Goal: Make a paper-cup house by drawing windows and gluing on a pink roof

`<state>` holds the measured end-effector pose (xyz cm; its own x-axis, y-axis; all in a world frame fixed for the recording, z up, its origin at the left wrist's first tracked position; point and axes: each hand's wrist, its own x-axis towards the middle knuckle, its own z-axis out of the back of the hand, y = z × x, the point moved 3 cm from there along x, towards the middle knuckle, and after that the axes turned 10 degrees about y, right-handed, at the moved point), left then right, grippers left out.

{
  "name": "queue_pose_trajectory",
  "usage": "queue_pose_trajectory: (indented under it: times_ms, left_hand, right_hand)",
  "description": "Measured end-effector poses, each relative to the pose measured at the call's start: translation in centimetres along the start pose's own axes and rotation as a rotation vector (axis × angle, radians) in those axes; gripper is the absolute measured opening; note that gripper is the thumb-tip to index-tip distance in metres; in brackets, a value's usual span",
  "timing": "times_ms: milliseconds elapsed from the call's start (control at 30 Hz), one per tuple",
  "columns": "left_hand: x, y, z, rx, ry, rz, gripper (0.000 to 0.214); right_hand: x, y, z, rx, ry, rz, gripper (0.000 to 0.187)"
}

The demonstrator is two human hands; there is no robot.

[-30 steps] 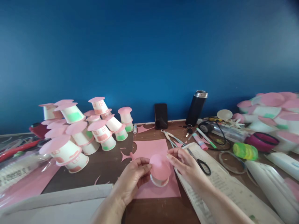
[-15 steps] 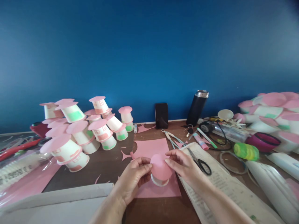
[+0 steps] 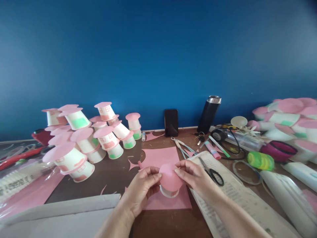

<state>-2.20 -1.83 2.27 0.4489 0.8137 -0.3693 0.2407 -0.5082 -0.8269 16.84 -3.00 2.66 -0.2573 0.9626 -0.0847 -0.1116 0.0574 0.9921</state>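
Observation:
A small white paper cup (image 3: 168, 191) sits upside down on a pink paper sheet (image 3: 158, 158) on the brown table (image 3: 114, 172). A pink paper disc (image 3: 169, 178) lies on the cup's top. My left hand (image 3: 141, 190) pinches the disc's left edge with thumb and fingers. At the disc's right edge my right hand (image 3: 195, 177) pinches it as well. Both hands are closed on the disc, and the cup's lower rim shows beneath it.
Stacked cup houses with pink roofs (image 3: 84, 138) stand at the left, more at the far right (image 3: 284, 119). Scissors (image 3: 210, 172) lie on printed paper right of my hands. A phone (image 3: 171, 122), a black flask (image 3: 208, 114), a green roll (image 3: 260, 160) and cardboard (image 3: 61, 211) surround the spot.
My right hand has moved in from beside the disc and pinched its right edge. The left hand and cup have stayed put.

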Motion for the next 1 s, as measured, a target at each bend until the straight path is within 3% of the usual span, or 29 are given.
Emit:
queue_pose_trajectory:
  times_ms: [300,733,867,1000]
  left_hand:
    - [-0.1,-0.1,0.0,-0.011,-0.012,0.015,0.035]
    - [-0.2,-0.3,-0.2,0.039,-0.002,0.026,0.035]
    - [-0.2,-0.6,0.0,0.188,-0.026,-0.026,0.036]
    - [-0.7,-1.4,0.3,0.510,-0.159,-0.232,0.038]
  right_hand:
    - [0.3,-0.3,-0.1,0.091,0.006,-0.061,0.042]
    - [0.0,0.2,-0.2,0.076,-0.022,-0.094,0.040]
    - [0.0,0.0,0.0,0.040,-0.031,-0.073,0.040]
    - [0.0,0.0,0.1,-0.011,-0.061,-0.036,0.042]
